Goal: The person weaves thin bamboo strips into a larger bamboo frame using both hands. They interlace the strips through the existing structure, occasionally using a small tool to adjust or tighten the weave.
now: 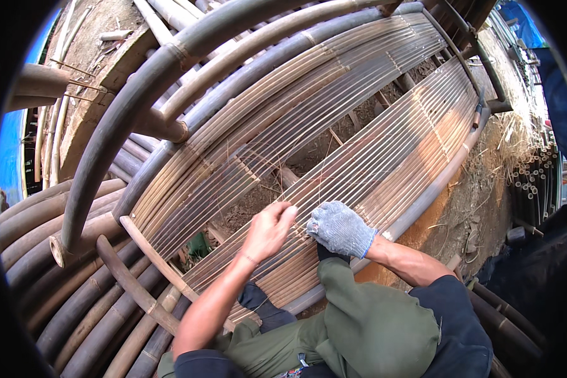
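Observation:
A long bamboo bench frame with a seat of narrow bamboo slats (384,151) stretches out before me. My left hand (271,232), bare, hovers over the near slats with its fingers drawn together; what they pinch, if anything, I cannot make out. Close to its right, my right hand (341,229) wears a grey knit glove and is closed low against the slats. A thin strand (322,173) rises from the gloved fingers and curves above the seat. Woven cross bindings (431,123) tie the slats in rows. An open gap splits the seat lengthwise.
Thick curved bamboo poles (116,126) arch along the far left side. More dark poles (94,302) are stacked at lower left. A wooden-handled tool, apparently a knife (477,114), rests at the bench's right end. Cut bamboo pieces (529,173) and straw lie beyond it.

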The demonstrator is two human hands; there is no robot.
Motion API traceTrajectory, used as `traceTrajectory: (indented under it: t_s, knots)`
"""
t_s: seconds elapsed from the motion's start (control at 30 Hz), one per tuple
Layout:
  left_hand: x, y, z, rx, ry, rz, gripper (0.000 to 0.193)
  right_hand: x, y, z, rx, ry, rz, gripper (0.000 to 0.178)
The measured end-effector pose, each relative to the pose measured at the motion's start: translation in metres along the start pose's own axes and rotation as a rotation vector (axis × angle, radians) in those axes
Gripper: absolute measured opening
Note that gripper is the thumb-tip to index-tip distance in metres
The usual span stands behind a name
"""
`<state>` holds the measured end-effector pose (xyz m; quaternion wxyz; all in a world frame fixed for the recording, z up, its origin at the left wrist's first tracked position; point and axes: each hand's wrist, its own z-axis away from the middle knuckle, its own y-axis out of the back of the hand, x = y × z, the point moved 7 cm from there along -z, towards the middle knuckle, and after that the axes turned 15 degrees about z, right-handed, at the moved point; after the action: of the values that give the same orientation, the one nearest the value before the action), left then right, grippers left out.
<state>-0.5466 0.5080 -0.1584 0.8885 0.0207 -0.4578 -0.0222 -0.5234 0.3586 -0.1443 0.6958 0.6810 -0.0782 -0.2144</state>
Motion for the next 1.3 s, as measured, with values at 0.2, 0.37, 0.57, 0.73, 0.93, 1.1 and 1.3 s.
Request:
traceTrajectory:
  t_s: [0.2,0.37,0.57,0.73,0.93,1.1,1.3]
  knots:
    - [-0.042,-0.061,-0.018,-0.161,0.168,0.351,0.035,-0.004,-0.011,0.016,-0.076,-0.113,-0.206,0.015]
    - [-0.058,-0.078,-0.018,-0.081,0.322,0.765,0.030,-0.001,-0.012,0.015,-0.055,-0.148,-0.244,0.016]
    - [-0.063,-0.084,-0.009,-0.082,0.441,0.970,0.027,-0.006,-0.004,0.017,-0.001,-0.110,-0.296,0.017]
    - [-0.070,-0.085,-0.005,-0.044,0.364,0.956,0.027,-0.019,-0.014,0.018,-0.212,-0.020,-0.212,0.019]
    - [-0.052,-0.047,0.005,0.189,0.009,0.473,0.025,-0.003,0.040,0.029,0.195,-0.183,-0.375,0.032]
    - [-0.014,-0.034,0.038,0.227,-0.258,-0.178,0.017,0.043,0.002,0.070,0.127,-1.205,-1.218,0.038]
    - [-0.038,-0.040,0.074,0.088,-0.249,-0.363,0.013,0.056,-0.010,0.041,0.300,-1.027,-1.682,0.023]
